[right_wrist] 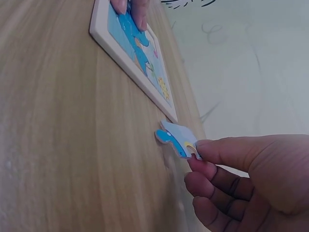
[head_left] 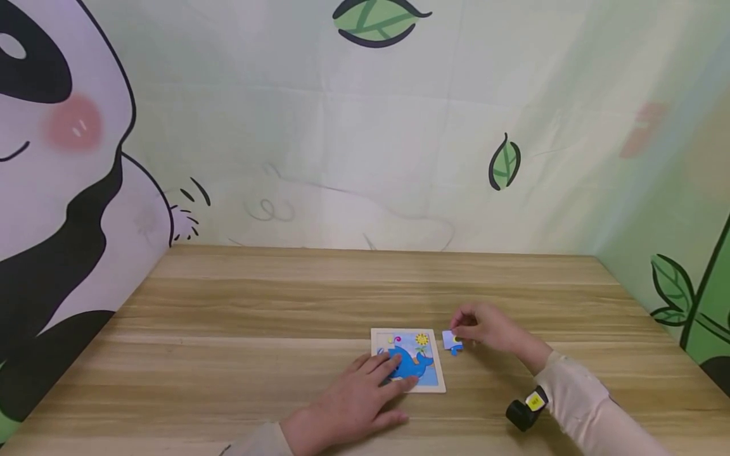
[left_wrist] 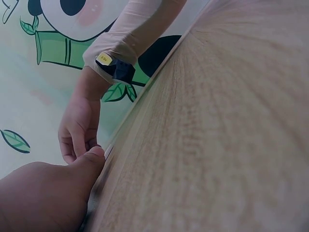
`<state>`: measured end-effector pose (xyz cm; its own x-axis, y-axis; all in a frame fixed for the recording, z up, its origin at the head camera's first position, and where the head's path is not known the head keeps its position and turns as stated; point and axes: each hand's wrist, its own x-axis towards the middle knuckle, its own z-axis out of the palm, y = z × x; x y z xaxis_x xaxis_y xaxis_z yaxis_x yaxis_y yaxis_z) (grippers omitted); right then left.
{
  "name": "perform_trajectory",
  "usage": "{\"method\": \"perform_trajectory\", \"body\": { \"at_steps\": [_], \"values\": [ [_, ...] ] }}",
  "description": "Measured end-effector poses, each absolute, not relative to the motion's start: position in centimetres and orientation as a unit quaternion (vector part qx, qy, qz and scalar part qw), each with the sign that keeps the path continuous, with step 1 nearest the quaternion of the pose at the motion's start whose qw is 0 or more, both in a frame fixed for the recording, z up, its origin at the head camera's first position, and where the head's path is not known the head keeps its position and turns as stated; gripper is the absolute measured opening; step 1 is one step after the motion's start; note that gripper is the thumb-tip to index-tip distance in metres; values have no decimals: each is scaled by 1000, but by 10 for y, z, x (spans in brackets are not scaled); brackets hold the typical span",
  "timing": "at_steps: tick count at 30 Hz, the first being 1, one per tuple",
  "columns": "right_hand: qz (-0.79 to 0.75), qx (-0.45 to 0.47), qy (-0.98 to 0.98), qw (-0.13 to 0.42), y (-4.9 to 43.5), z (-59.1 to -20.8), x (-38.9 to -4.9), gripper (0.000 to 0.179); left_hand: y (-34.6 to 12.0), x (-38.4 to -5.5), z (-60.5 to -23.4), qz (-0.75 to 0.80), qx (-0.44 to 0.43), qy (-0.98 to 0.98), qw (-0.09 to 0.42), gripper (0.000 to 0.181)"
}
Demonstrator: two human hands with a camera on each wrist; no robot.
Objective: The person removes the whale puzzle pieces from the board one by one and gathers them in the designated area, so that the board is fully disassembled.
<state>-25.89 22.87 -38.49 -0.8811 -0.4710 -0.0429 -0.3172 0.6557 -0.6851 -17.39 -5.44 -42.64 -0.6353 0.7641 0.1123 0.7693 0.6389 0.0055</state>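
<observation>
A small square jigsaw puzzle in a pale wooden frame (head_left: 424, 389) lies flat on the table, its picture showing a blue whale (head_left: 419, 366) and a yellow sun. Pale backing shows at its upper left corner. My left hand (head_left: 350, 400) rests on it with spread fingers, covering its lower left part. Just right of the frame, my right hand (head_left: 485, 327) pinches a puzzle piece (head_left: 450, 341) between thumb and index finger. Light blue with a darker blue curve and a yellow bit, the piece (right_wrist: 177, 138) is tilted close over the wood in the right wrist view.
The wood-grain table (head_left: 256, 316) runs back to a printed cloth wall (head_left: 319, 145) with leaves and a panda (head_left: 137, 196). A black wrist device (head_left: 523, 413) with a yellow label sits at the right cuff.
</observation>
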Motion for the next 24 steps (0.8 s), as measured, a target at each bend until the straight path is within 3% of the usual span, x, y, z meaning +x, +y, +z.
{"method": "perform_trajectory", "body": {
  "at_steps": [24],
  "values": [
    [-304,-197,930,64,223,-392,-257,3,-55,-173,-425,-30,-428,-902,49,56]
  ]
}}
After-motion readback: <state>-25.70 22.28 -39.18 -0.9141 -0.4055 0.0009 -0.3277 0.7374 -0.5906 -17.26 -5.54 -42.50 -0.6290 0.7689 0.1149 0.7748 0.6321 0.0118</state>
